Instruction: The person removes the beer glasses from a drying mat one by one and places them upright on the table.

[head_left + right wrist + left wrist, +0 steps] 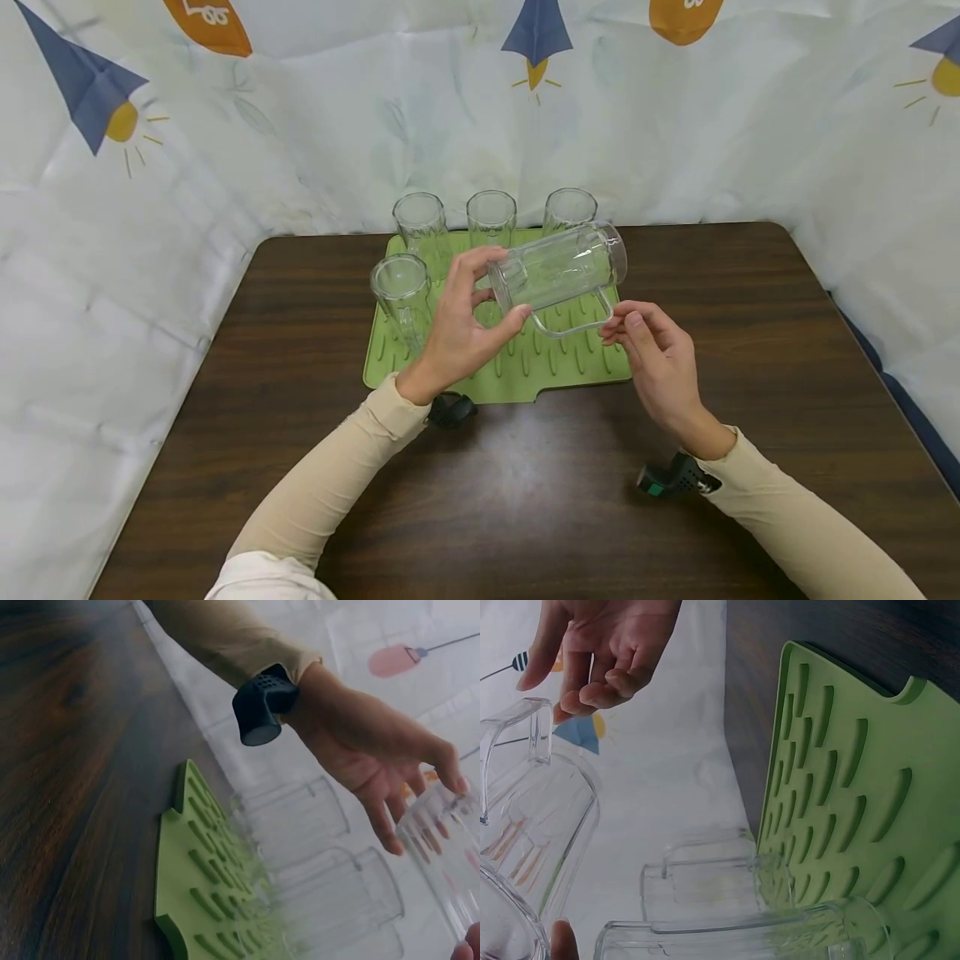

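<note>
My left hand (pixel 468 321) grips one end of a clear glass mug (pixel 558 267), thumb on the near side and fingers on the far side. The mug lies tilted in the air above a green drying mat (pixel 510 387), its handle (pixel 573 329) towards me. At the right end of that handle is my right hand (pixel 660 358), its fingers loosely bent. In the left wrist view, the right hand's (pixel 611 656) thumb and fingertips are spread around the handle's corner. The right wrist view shows the left hand (pixel 375 742) around the mug's end (pixel 442 832).
Several more clear glass mugs stand on the mat: one front left (pixel 401 292), others along its back edge, such as the middle one (pixel 491 212). The mat has raised ridges and lies on a dark wooden table (pixel 300 333). A white printed sheet (pixel 337 125) hangs behind.
</note>
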`<state>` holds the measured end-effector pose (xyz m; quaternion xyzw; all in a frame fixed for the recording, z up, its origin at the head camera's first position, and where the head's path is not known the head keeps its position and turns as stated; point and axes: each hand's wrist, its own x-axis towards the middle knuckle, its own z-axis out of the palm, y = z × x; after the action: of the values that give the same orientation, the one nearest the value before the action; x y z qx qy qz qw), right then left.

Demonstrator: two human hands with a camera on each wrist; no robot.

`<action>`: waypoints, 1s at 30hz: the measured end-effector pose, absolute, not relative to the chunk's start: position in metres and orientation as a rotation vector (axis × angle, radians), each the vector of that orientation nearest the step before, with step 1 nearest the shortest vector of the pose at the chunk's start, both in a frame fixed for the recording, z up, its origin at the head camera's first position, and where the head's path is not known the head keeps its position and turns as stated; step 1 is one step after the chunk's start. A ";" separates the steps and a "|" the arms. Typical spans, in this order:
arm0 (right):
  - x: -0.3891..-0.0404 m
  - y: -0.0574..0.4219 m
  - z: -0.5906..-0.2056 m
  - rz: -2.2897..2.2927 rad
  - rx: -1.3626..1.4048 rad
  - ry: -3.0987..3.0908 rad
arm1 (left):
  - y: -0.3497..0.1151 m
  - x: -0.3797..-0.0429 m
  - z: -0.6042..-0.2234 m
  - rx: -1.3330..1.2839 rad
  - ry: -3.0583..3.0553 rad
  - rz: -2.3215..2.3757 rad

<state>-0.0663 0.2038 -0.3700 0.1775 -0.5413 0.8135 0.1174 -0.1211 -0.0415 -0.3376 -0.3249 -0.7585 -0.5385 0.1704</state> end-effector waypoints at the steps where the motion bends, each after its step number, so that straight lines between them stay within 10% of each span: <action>1: -0.067 0.203 -0.370 2.402 0.522 -1.577 | -0.041 -0.121 -0.337 -0.919 -2.157 -1.532; 30: -0.073 0.190 -0.364 3.287 0.342 -0.922 | -0.032 -0.121 -0.342 -0.872 -2.184 -1.593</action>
<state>-0.0731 0.1896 -0.3642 0.0987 -0.2659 0.9480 -0.1443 -0.1215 -0.0319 -0.3419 -0.3034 -0.7601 -0.5547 0.1500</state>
